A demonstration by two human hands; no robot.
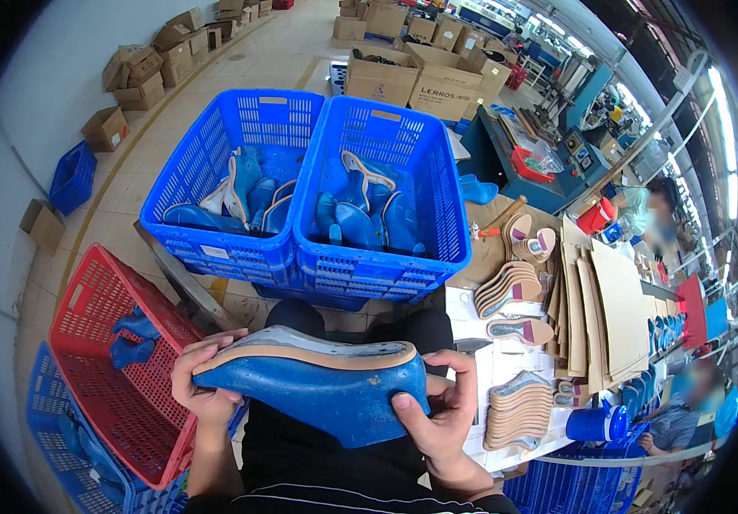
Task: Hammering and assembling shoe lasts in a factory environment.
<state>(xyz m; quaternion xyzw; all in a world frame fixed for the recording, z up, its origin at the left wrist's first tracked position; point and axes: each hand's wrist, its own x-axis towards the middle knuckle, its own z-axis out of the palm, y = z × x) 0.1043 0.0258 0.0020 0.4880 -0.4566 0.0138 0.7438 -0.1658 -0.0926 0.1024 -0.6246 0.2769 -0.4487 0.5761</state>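
Above my lap I hold a blue shoe last [335,398] sideways, with a tan-edged insole [318,344] lying along its upturned bottom. My left hand [206,377] is closed round the toe end. At the heel end my right hand [439,411] grips it, thumb on the near side and fingers behind. Beyond my knees stand two blue crates, the left crate [215,237] and the right crate [378,270], both holding several blue lasts [356,224], some with insoles on them. To my right, insoles lie on the table in stacks [519,411], with a single insole [519,331] apart.
A tilted red crate [112,385] with blue lasts rests on another blue crate [43,403] at my left. Cardboard sheets [613,317] and a hammer [502,214] lie on the right-hand table. A blue jug [596,423] stands near its end. Cartons [446,90] stand behind; people work at right.
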